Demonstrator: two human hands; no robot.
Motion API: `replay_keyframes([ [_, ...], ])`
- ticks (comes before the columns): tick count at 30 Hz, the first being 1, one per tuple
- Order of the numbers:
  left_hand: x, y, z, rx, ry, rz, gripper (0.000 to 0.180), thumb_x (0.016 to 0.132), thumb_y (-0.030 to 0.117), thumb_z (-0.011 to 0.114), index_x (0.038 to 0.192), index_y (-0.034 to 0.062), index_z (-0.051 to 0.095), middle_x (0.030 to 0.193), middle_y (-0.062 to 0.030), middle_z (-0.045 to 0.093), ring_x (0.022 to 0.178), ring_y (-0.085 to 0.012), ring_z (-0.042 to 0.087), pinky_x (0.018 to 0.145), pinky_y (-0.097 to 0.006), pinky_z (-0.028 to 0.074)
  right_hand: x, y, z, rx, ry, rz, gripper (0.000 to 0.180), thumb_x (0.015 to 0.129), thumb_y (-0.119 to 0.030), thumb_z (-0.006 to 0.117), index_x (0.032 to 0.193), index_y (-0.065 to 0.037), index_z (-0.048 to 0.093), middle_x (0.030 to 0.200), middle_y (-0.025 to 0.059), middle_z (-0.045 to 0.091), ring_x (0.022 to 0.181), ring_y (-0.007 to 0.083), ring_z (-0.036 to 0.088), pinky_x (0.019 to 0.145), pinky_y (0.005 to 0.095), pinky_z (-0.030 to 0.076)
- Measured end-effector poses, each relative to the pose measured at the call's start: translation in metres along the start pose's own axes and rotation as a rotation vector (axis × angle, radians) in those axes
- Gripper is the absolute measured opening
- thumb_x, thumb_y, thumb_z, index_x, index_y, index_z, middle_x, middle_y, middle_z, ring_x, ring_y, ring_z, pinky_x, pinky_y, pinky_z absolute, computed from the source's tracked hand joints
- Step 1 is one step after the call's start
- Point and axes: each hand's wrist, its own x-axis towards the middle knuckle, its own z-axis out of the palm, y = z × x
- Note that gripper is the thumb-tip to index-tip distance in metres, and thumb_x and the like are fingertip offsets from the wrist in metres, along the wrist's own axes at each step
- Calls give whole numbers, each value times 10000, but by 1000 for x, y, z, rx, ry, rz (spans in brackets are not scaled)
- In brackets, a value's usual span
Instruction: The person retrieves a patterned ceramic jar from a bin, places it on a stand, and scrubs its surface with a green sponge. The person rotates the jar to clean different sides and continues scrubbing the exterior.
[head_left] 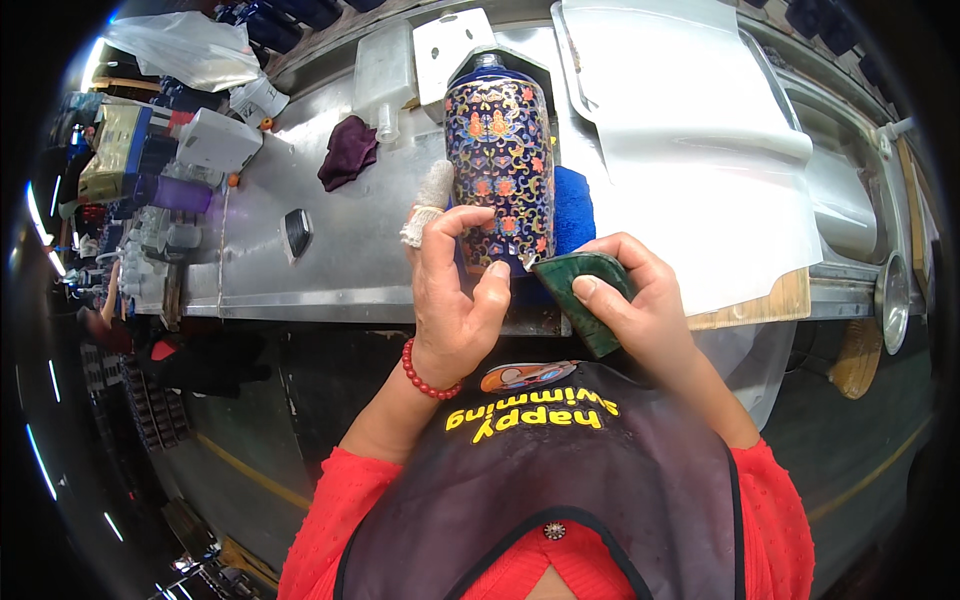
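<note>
A dark blue vase [499, 160] patterned with orange and gold flowers lies near the front edge of the metal bench [350, 250], on a blue cloth [573, 210]. The left hand [452, 290], one finger bandaged, grips its lower body. The right hand [640, 300] clenches a green pad [585, 290] at the vase's base. A clear plastic tub [385, 70] stands near the back edge, beside a white flat package [450, 45]; a maroon rag [348, 152] lies left of the vase.

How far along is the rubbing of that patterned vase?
Done: upper vase looks glossy, though finish is hard to judge. In hand: left hand steadies the base, right hand presses a green pad at its lower edge. Left: the hidden underside, unseen.
</note>
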Motion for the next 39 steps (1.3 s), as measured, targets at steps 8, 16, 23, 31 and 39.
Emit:
replay_keyframes([
  [8, 2, -2, 2, -83, 30, 10, 397, 844, 12, 611, 1235, -12, 547, 1156, -139, 582, 1051, -237, 557, 953, -360, 448, -2, -5, -4, -80, -97, 20, 196, 922, -74, 674, 1096, -1, 621, 980, 27, 662, 886, 78, 597, 807, 246, 497],
  [16, 11, -5, 0, 32, 58, 84, 352, 859, 27, 607, 1206, -7, 560, 1134, -132, 591, 990, -228, 560, 921, -355, 457, 1, -19, -1, -140, -21, -32, 169, 912, -72, 667, 1058, 6, 633, 971, 35, 658, 879, 93, 599, 803, 257, 495],
  [23, 7, -7, -4, -25, -13, 81, 333, 900, -13, 532, 1231, -42, 509, 1222, -94, 495, 1000, -94, 494, 845, -231, 457, 21, -37, -1, -263, -69, -127, 176, 906, -91, 667, 1049, 6, 638, 923, 29, 664, 822, 89, 599, 744, 252, 501],
  [31, 3, -10, -7, -60, -24, 45, 318, 921, -28, 528, 1238, -31, 510, 1207, -83, 499, 936, -79, 522, 785, -233, 496, 33, -47, -2, -364, -153, -123, 203, 854, -120, 671, 1003, 17, 648, 848, 49, 652, 758, 97, 596, 694, 255, 497],
  [39, 0, -11, -6, -61, -12, 36, 308, 909, -12, 551, 1217, -12, 527, 1154, -91, 539, 967, -144, 535, 849, -285, 474, 44, -58, -9, -367, -293, -31, 221, 857, -142, 678, 1009, 15, 650, 855, 53, 672, 778, 98, 621, 698, 257, 511],
])
